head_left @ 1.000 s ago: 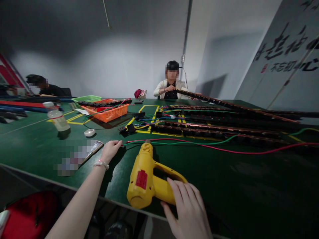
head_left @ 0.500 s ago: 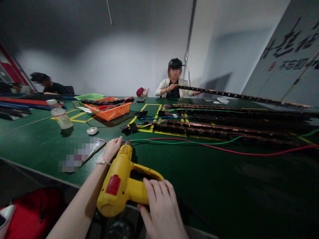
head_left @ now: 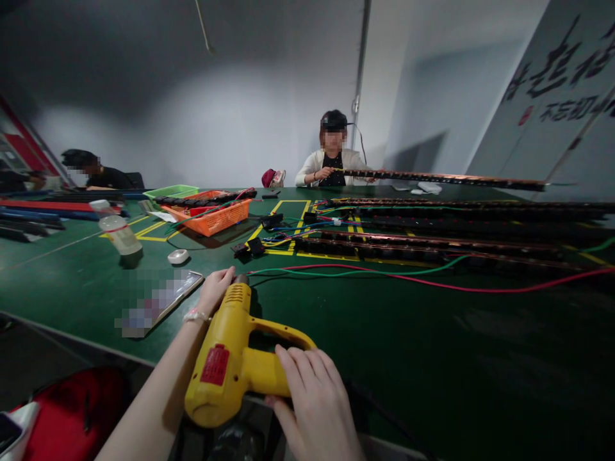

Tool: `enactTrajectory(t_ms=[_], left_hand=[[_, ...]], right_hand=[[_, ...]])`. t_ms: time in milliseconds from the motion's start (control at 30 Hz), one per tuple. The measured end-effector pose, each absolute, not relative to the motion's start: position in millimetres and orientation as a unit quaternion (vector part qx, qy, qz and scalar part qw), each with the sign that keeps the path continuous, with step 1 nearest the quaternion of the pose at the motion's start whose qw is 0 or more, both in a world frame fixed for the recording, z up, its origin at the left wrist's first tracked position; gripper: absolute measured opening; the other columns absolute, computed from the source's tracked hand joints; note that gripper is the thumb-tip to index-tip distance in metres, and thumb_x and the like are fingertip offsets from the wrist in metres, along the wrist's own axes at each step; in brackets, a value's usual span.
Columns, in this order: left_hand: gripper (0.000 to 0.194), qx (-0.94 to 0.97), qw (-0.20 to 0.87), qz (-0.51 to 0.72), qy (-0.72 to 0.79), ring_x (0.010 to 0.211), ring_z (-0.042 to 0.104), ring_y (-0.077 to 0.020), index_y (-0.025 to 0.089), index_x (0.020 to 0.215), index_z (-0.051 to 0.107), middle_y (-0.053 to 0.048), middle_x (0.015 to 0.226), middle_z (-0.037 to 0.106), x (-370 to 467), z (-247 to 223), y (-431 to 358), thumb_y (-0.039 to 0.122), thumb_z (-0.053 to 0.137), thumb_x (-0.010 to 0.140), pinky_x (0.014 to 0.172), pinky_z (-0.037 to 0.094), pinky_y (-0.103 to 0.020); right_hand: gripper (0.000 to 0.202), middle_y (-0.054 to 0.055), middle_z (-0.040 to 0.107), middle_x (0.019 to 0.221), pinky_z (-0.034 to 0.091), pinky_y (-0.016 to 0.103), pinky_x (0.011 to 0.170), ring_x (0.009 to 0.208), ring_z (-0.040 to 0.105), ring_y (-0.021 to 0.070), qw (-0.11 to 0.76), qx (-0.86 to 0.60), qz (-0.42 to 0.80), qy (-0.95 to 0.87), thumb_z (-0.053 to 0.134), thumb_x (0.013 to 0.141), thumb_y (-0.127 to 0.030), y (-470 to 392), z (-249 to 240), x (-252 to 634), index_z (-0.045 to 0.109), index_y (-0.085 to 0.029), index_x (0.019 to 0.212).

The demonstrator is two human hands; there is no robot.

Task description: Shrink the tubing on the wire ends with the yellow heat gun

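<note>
A yellow heat gun (head_left: 218, 362) with a red label points away from me over the green table. My right hand (head_left: 314, 400) is wrapped round its handle. Just left of the metal nozzle (head_left: 241, 279) is my left hand (head_left: 217, 291), its fingers closed at the ends of a red wire (head_left: 413, 282) and a green wire (head_left: 336, 274). The nozzle partly hides the fingertips and the wire ends. From there both wires run right across the table. A phone (head_left: 163, 304) lies left of my left hand, and a white tape roll (head_left: 178, 257) is behind it.
Long black strips with copper wires (head_left: 432, 243) lie across the right side. Black connectors (head_left: 247, 248) sit at their left ends. Farther left are an orange basket (head_left: 216, 221), a green basket (head_left: 170, 192) and a bottle (head_left: 118, 230). Across the table a person (head_left: 331, 153) holds another strip.
The person opposite has shifted the held strip, and its far end now reaches less far right. The view has moved slightly. Both my hands and the heat gun stay in nearly the same position.
</note>
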State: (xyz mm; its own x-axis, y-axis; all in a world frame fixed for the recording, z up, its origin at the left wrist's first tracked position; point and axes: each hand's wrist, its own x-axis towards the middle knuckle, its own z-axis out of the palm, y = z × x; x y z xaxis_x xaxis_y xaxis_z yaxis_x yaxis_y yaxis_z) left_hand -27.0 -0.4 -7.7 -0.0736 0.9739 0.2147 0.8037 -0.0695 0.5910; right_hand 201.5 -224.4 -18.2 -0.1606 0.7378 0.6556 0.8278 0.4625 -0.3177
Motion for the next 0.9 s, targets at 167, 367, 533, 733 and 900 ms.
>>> enactTrajectory(t_ms=[167, 367, 533, 733, 900], left_hand=[[0.054, 0.665, 0.116, 0.289, 0.679, 0.058, 0.052, -0.0186, 0.017, 0.059, 0.054, -0.005, 0.058, 0.058, -27.6, -12.0, 1.4, 0.06, 0.029, 0.08, 0.052, 0.03, -0.026], [0.053, 0.664, 0.116, 0.284, 0.682, 0.058, 0.052, -0.018, 0.018, 0.058, 0.052, -0.004, 0.058, 0.057, -27.8, -12.1, 0.9, 0.06, 0.029, 0.081, 0.053, 0.029, -0.026], [0.055, 0.665, 0.118, 0.282, 0.681, 0.06, 0.053, -0.019, 0.018, 0.06, 0.053, -0.004, 0.06, 0.058, -27.4, -12.4, 0.2, 0.061, 0.028, 0.081, 0.054, 0.029, -0.026], [0.053, 0.665, 0.12, 0.278, 0.683, 0.06, 0.052, -0.0188, 0.018, 0.06, 0.053, -0.004, 0.06, 0.058, -25.8, -10.7, -1.5, 0.06, 0.028, 0.082, 0.054, 0.029, -0.026], [0.054, 0.669, 0.121, 0.271, 0.682, 0.061, 0.054, -0.0195, 0.018, 0.059, 0.053, -0.005, 0.061, 0.059, -26.1, -9.8, -0.8, 0.06, 0.028, 0.081, 0.055, 0.029, -0.027]], right_hand=[[0.044, 0.0, 0.065, 0.11, 0.042, 0.035, 0.094, 0.097, 0.058, 0.0198, 0.365, -0.527, -0.095, -0.762, 0.056, 0.085, -0.038, -228.9, -16.5, 221.8, 0.052, -0.022, 0.126], [0.039, 0.0, 0.065, 0.105, 0.041, 0.034, 0.09, 0.094, 0.058, 0.0186, 0.356, -0.55, -0.152, -0.74, 0.05, 0.088, -0.035, -233.2, -13.3, 247.5, 0.052, -0.021, 0.125], [0.041, 0.003, 0.064, 0.106, 0.036, 0.034, 0.093, 0.096, 0.058, 0.0186, 0.311, -0.558, -0.214, -0.739, 0.045, 0.091, -0.038, -236.2, -16.3, 268.3, 0.05, -0.017, 0.126], [0.044, 0.003, 0.065, 0.107, 0.032, 0.032, 0.094, 0.096, 0.058, 0.0175, 0.278, -0.56, -0.255, -0.737, 0.041, 0.092, -0.044, -246.0, -20.7, 297.0, 0.051, -0.016, 0.124], [0.045, 0.005, 0.066, 0.106, 0.033, 0.034, 0.093, 0.094, 0.059, 0.0186, 0.254, -0.563, -0.293, -0.73, 0.041, 0.092, -0.045, -257.9, -21.4, 321.3, 0.05, -0.014, 0.124]])
